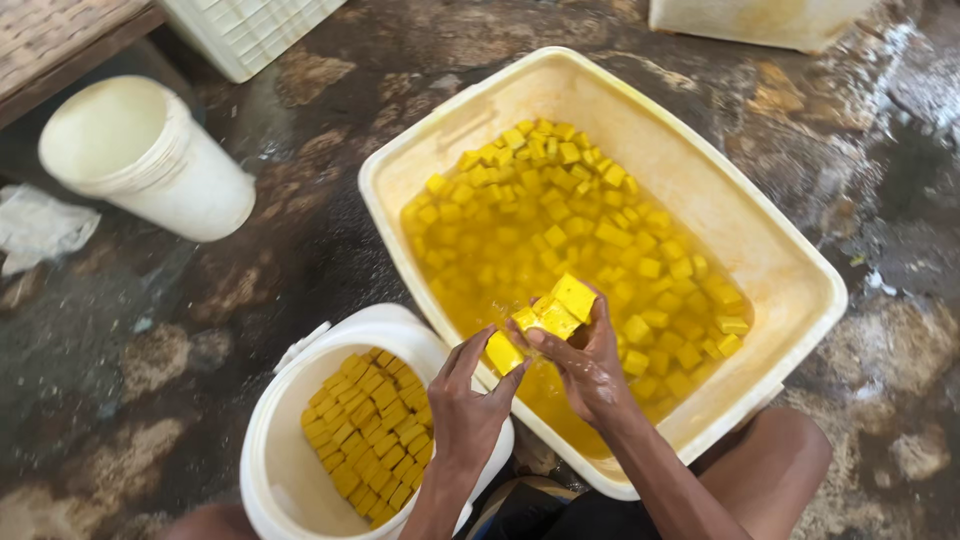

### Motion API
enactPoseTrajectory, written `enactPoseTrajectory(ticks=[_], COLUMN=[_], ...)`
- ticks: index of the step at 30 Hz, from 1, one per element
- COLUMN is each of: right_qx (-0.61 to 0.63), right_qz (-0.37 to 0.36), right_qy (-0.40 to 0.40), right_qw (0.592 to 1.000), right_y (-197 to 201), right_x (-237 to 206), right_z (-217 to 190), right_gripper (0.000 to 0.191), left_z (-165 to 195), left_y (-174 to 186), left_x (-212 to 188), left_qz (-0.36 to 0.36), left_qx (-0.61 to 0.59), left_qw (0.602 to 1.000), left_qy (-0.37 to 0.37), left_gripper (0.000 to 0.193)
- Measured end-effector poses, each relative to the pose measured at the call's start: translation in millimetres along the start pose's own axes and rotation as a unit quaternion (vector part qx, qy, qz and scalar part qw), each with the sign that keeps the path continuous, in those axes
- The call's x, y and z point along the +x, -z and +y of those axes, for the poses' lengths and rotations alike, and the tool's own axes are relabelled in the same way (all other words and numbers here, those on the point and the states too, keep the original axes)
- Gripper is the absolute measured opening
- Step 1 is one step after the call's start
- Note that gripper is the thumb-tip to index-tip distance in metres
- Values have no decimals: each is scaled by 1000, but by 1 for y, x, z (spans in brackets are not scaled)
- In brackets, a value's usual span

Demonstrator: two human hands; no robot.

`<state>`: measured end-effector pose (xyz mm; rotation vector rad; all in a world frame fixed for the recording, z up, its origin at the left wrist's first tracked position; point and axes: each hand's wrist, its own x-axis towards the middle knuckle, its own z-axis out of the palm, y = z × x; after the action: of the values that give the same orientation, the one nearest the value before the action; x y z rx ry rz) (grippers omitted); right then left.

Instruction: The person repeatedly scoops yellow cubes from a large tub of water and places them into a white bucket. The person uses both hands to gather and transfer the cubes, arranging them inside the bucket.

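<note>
1. Head view, looking down: left hand [468, 395] pinches one yellow cube [502, 352] between thumb and fingertips, held over the near rim of the tub.
2. Right hand [585, 360] closes around a small stack of yellow cubes [560, 308], several pressed together; exact count hard to make out, since the fingers cover the lower ones.
3. Both hands sit side by side, the single cube just beside the stack, nearly touching it.
4. Cream rectangular tub [790, 260] holds yellow liquid with many loose cubes [560, 210], floating or submerged; depth cannot be told. Its near corner is hidden behind the right forearm.
5. White bucket [270, 440] stands just left of the tub, touching or almost touching its rim; packed cubes [368, 432] lie in tidy rows inside. Bucket's lower edge is cut off by the frame.
6. Second white bucket [150, 155] lies tipped on its side, well apart at upper left, beside a crumpled pale sheet [40, 225].
7. White crate [250, 30] and another pale container [760, 18] are cut off at the top edge.
8. Wet, stained floor [300, 240] lies open between the buckets; knees cut off at bottom.
</note>
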<state>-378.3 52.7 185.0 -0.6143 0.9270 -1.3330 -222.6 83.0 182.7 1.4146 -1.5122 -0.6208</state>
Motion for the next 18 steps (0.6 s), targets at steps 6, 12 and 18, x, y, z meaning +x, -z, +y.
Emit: enactPoseTrajectory(ticks=[6,12,18], right_qx=[-146,-249,-217], right_qz=[-33,-69,-140], right_qy=[53,42,2], right_qw=[987,965,966], right_y=[-33,-54,-100], right_x=[-15,-24,-28], right_z=[6,13,12], right_gripper=[86,86,91], left_z=[-1,4,-16], left_y=[26,53,125], left_x=[-11,-15,-21], left_qz=[11,49,86], left_qx=[43,83,41], left_qw=[997,988,987], left_qy=[-58,-123,-129], left_gripper=[61,62,69])
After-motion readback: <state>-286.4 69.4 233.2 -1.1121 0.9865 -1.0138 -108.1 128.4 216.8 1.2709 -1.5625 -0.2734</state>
